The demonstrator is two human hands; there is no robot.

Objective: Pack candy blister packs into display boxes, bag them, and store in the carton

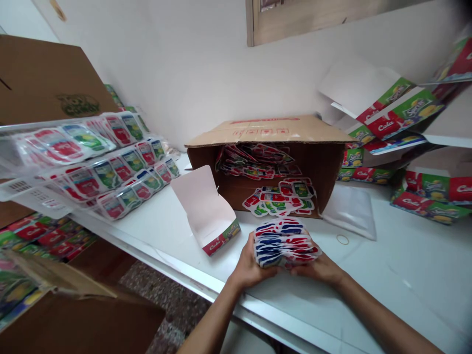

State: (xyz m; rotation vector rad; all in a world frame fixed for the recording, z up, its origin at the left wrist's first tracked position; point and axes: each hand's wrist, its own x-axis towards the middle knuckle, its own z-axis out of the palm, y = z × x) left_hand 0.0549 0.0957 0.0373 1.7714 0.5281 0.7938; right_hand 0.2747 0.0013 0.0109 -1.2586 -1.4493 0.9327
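Between my two hands is a thick stack of printed candy packets [285,243], their red, blue and white edges facing up. My left hand [250,268] grips its left side, and my right hand [319,268] its right side. Just beyond lies a loose pile of packets [278,199] at the mouth of a cardboard box [317,172] tipped on its side, with more packets inside. Left of the stack stands an open display carton [206,211] with a white inside and a red and green front; nothing shows in it.
On the left, a white plastic basket [40,196] and clear-wrapped rows of packets [110,172] sit by the table edge. Folded display cartons [401,113] pile up at right. A clear plastic bag [348,211] and a rubber band [342,239] lie on the table. Open cardboard boxes [81,319] stand lower left.
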